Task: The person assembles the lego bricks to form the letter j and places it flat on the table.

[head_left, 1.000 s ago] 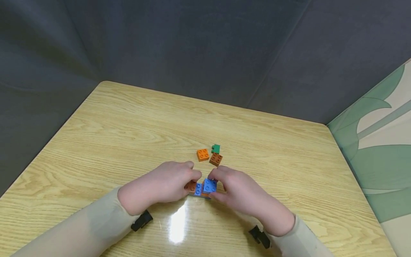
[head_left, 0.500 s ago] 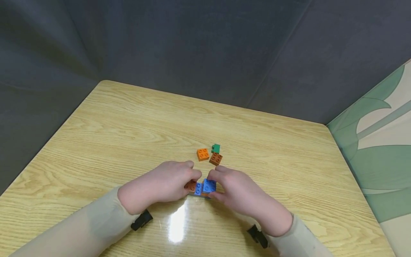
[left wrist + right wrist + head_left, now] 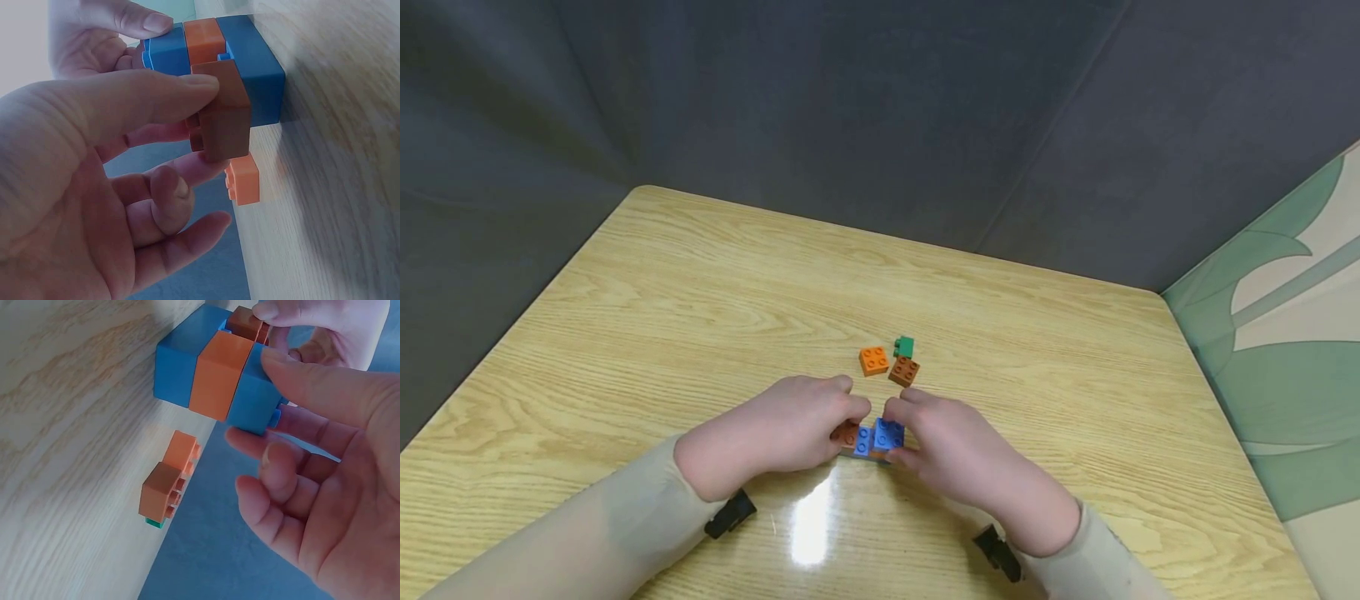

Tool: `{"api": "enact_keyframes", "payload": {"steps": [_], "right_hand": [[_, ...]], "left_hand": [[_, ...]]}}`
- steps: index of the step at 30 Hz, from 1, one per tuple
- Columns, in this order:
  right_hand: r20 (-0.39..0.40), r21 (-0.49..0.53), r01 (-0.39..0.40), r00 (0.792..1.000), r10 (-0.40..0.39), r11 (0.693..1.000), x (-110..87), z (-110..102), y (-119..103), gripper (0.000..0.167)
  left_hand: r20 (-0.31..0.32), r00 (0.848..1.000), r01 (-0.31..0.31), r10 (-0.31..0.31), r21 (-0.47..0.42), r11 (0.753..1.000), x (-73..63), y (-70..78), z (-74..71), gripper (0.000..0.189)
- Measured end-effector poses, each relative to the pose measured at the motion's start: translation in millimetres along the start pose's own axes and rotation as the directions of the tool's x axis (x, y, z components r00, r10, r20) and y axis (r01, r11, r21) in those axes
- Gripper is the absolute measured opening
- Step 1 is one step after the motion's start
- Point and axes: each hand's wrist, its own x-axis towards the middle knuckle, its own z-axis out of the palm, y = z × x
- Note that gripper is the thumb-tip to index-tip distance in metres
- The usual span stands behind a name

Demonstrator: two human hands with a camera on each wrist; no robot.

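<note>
Both hands are on a small stack of toy building bricks near the middle of the table. My left hand point(image 3: 793, 423) pinches a brown brick point(image 3: 226, 125) at the stack's left end between thumb and fingers. With thumb and forefinger, my right hand point(image 3: 962, 450) pinches the blue brick point(image 3: 889, 435) on top at the right. Beneath it lies an orange brick point(image 3: 219, 376), and a longer blue brick point(image 3: 184, 359) forms the bottom layer. Its studs show between the brown and orange bricks. The other fingers of both hands are loosely bent behind the stack.
Just beyond the stack lie a loose orange brick point(image 3: 873, 361), another brown brick point(image 3: 904, 371) and a green brick point(image 3: 905, 347) on its side. The wooden table point(image 3: 715, 275) meets dark padding point(image 3: 850, 108) at the back and a patterned panel point(image 3: 1292, 350) on the right.
My right hand and wrist have shifted very slightly left, with the top blue brick. The left hand keeps its grip on the brown brick, and the loose bricks stay put.
</note>
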Motion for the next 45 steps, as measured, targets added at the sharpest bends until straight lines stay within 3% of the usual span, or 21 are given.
{"api": "enact_keyframes", "payload": {"steps": [22,29,34,39,45], "right_hand": [[-0.027,-0.040,-0.007,1.000,0.006,0.999,-1.8,1,-5,0.024],[0.097,0.030,-0.062,0.994,0.059,0.998,-7.7,-11,5,0.034],[0.165,0.054,-0.109,0.981,0.099,0.993,-10.0,-19,19,0.028],[0.103,0.028,-0.159,0.982,0.155,0.987,-3.0,-16,38,0.027],[0.003,-0.069,-0.259,0.966,0.260,0.963,21.6,-5,56,0.035]], "left_hand": [[-0.002,1.000,0.009,-0.009,-0.009,1.000,-1.6,0.2,1.5,0.025],[-0.011,1.000,-0.005,0.005,-0.016,1.000,-0.9,0.5,1.8,0.026],[0.000,1.000,0.007,-0.007,-0.016,1.000,-0.5,-0.7,2.5,0.026],[0.019,1.000,0.019,-0.019,-0.020,1.000,-0.1,-0.2,1.9,0.025],[0.030,0.999,0.020,-0.020,-0.014,1.000,-0.2,0.4,0.2,0.025]]}}
